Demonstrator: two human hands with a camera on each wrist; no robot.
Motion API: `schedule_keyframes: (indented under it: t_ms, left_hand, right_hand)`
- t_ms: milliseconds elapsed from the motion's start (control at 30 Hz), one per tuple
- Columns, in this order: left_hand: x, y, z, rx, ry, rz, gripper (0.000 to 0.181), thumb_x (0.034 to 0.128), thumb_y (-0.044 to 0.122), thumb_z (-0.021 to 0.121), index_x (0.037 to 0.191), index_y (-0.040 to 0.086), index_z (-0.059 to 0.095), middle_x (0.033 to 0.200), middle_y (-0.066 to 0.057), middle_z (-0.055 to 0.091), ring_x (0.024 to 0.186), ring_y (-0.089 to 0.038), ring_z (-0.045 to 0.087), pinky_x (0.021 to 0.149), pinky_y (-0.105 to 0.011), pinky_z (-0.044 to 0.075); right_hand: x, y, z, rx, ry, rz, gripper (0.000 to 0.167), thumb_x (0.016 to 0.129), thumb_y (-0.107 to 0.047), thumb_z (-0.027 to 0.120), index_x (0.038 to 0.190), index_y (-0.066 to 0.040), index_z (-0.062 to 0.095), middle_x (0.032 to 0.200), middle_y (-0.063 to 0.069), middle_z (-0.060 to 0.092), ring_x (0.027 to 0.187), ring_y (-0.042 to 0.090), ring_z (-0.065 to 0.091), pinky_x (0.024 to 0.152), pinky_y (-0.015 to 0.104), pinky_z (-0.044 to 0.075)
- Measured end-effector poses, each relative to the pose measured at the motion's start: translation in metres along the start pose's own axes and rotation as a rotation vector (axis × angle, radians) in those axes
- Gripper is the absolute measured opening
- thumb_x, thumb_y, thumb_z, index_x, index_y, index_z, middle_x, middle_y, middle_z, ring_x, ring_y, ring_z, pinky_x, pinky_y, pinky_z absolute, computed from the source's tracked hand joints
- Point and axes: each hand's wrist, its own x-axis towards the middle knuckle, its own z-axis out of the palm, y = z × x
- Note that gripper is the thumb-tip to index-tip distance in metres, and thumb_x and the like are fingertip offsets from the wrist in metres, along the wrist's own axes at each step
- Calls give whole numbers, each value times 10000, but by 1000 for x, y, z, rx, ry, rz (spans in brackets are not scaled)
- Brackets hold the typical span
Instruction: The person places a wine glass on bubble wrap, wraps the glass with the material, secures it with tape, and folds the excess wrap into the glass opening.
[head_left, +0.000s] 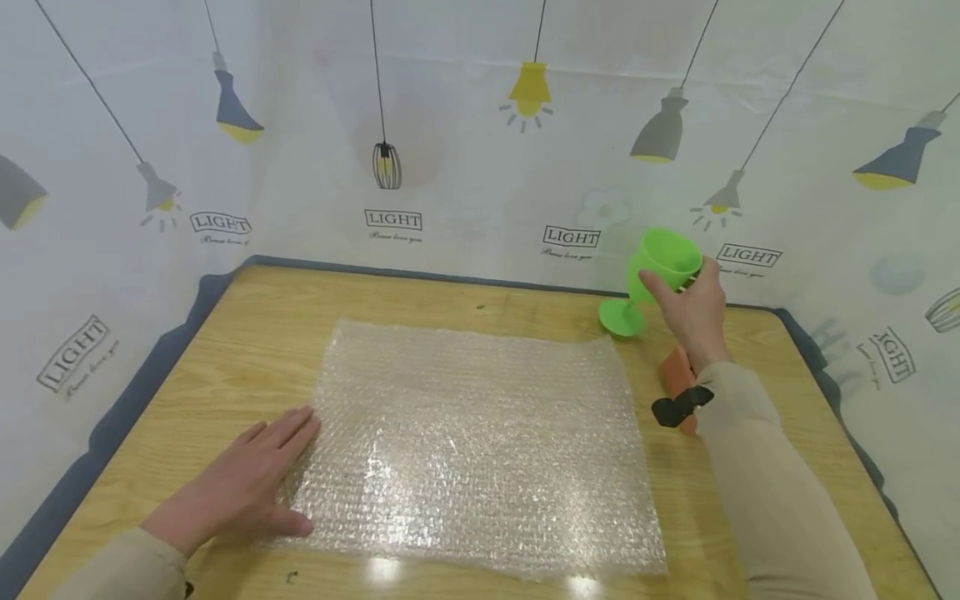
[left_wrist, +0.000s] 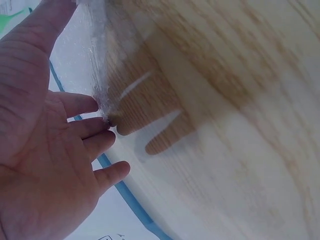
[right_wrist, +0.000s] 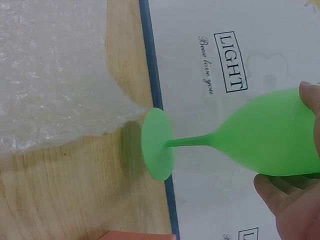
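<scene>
A green goblet (head_left: 651,271) is held by its bowl in my right hand (head_left: 693,312), tilted above the table near the back right. In the right wrist view the goblet's (right_wrist: 270,135) round foot and thin stem hang free of the fingers. A sheet of bubble wrap (head_left: 480,450) lies flat across the middle of the table. My left hand (head_left: 251,479) rests at the sheet's left edge with its fingers extended. The left wrist view shows that hand's (left_wrist: 55,150) fingertips touching the edge of the wrap.
An orange block-like object (head_left: 677,372) lies on the wooden table (head_left: 217,375) under my right forearm, partly hidden by it. White cloth (head_left: 465,108) printed with lamps stands behind the table and along both sides.
</scene>
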Motion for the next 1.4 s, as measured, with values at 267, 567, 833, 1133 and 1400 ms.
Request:
schedule_keyframes:
  t_ms: [267, 567, 833, 1133, 1400]
  left_hand:
    - [1, 0, -2, -6, -12, -3, 1365, 637, 888, 654, 1560, -68, 343, 1632, -303, 279, 1479, -475, 323, 1165, -704, 283]
    - [1, -1, -2, 2, -5, 6, 1372, 640, 903, 634, 1565, -65, 331, 1634, -299, 277, 1483, -473, 318, 1167, -703, 278]
    - [1, 0, -3, 12, -3, 9, 1366, 648, 894, 642, 1568, -64, 322, 1634, -297, 279, 1483, -471, 318, 1168, -699, 281]
    - [1, 0, -1, 23, -15, 1, 1370, 648, 905, 639, 1565, -66, 329, 1633, -299, 283, 1484, -470, 318, 1167, -691, 297]
    - [1, 1, -2, 19, -24, 5, 1366, 654, 900, 641, 1564, -70, 328, 1630, -306, 283, 1484, -475, 313, 1169, -688, 295]
  right_hand:
    - [-7, -12, 1, -15, -21, -71, 983, 933, -612, 661, 1555, 8, 220, 1516, 273, 426, 1393, 408, 443, 1132, 569, 414]
    - [-10, -16, 5, 13, -38, -101, 959, 943, -563, 684, 1570, 0, 226, 1513, 254, 435, 1388, 393, 456, 1136, 543, 436]
    - [-14, -26, 10, 24, -52, -188, 886, 963, -492, 692, 1548, 19, 265, 1464, 253, 472, 1351, 389, 493, 1118, 526, 464]
    - [-21, -36, 15, 36, -98, -210, 872, 958, -466, 718, 1538, 25, 290, 1460, 252, 492, 1363, 389, 504, 1140, 519, 450]
    - [-27, -36, 16, 26, -132, -225, 852, 946, -421, 751, 1510, 48, 318, 1452, 271, 507, 1360, 400, 517, 1128, 502, 467]
